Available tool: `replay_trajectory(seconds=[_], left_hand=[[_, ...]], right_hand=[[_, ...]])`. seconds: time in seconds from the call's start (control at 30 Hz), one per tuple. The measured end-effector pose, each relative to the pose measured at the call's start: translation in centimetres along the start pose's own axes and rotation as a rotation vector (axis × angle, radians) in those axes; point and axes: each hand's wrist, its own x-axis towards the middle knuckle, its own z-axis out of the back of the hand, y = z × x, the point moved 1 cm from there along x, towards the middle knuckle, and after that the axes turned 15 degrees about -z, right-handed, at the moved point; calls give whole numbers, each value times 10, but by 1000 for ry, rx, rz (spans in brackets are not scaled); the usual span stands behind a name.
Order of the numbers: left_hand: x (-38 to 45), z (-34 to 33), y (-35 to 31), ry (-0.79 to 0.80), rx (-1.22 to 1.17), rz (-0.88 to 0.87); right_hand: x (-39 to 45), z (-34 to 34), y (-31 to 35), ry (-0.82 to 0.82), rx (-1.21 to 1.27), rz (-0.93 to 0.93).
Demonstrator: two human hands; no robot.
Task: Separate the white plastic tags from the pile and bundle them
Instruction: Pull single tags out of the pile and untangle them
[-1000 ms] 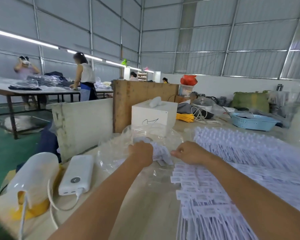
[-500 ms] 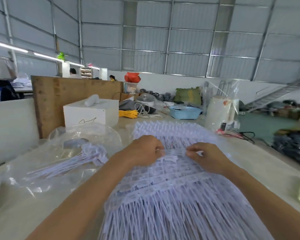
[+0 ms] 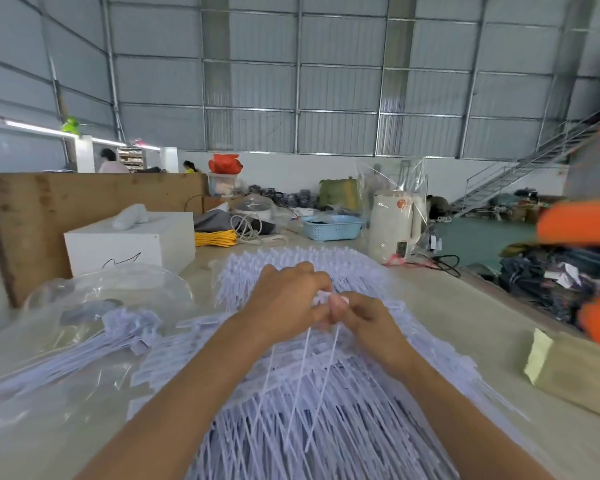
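Observation:
A large pile of white plastic tags [image 3: 291,420] covers the middle of the table, heads at the far end and thin tails toward me. Over its centre my left hand [image 3: 284,303] and my right hand [image 3: 364,320] meet, fingers curled, pinching the heads of a few tags [image 3: 323,299]. The tails [image 3: 302,375] of those lifted tags hang down over the pile. A separate bundle of tags [image 3: 125,330] lies inside a clear plastic bag [image 3: 84,341] to the left.
A white box [image 3: 129,244] and a wooden board [image 3: 49,209] stand at the back left. A blue basket [image 3: 329,226] and a white appliance [image 3: 395,230] sit behind the pile. A cardboard box [image 3: 575,368] lies right. An orange-sleeved person [image 3: 582,230] is at the right edge.
The view swung right from the bag onto the pile. My hands left the bundle in the bag, came together over the pile and lifted a few tags by their heads.

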Motion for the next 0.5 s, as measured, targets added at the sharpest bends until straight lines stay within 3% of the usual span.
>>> replay_trajectory(seconds=[0.2, 0.3, 0.5], left_hand=[[-7, -15, 3, -45, -374, 51], [-7, -22, 6, 1, -299, 118], [-5, -32, 3, -43, -588, 240]], right_hand=[[-6, 9, -3, 24, 208, -6], [-6, 10, -5, 10, 161, -14], [-5, 11, -8, 17, 60, 21]])
